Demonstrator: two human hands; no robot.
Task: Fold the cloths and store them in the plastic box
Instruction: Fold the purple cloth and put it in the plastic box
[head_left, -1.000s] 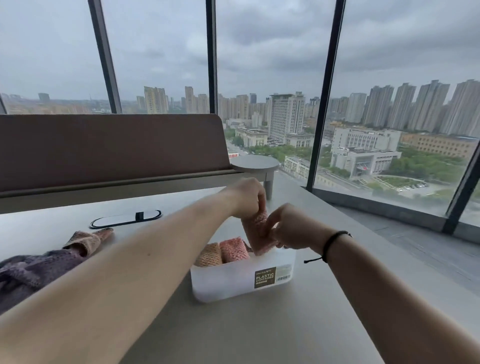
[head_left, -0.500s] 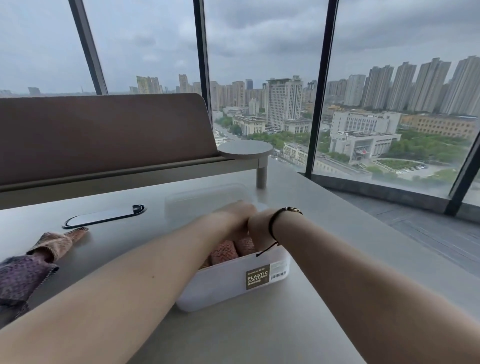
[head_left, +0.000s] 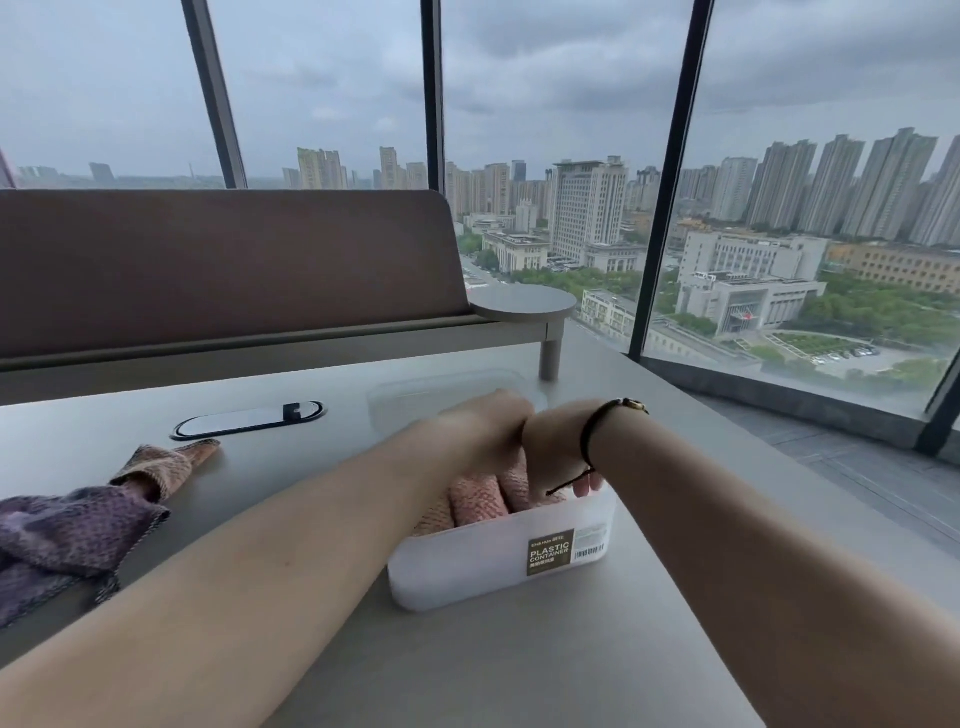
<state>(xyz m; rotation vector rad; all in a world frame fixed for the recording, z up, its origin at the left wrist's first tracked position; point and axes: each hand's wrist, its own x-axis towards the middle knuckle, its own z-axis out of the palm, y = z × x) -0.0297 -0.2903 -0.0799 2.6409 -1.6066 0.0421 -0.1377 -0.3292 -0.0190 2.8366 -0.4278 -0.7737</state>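
Both hands, left hand (head_left: 485, 434) and right hand (head_left: 553, 449), pressed onto pink folded cloths (head_left: 480, 501) inside plastic box (head_left: 498, 564) on counter (head_left: 519, 665); finger closure indeterminable; purple cloth (head_left: 67, 530) left, unfolded.

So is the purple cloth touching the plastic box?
Apart. The head view shows bare table between the purple cloth and the plastic box.

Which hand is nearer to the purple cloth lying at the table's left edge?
Left. The left hand is down in the plastic box, on the side toward the purple cloth. The right hand is beside it in the box, on the side away from the cloth.
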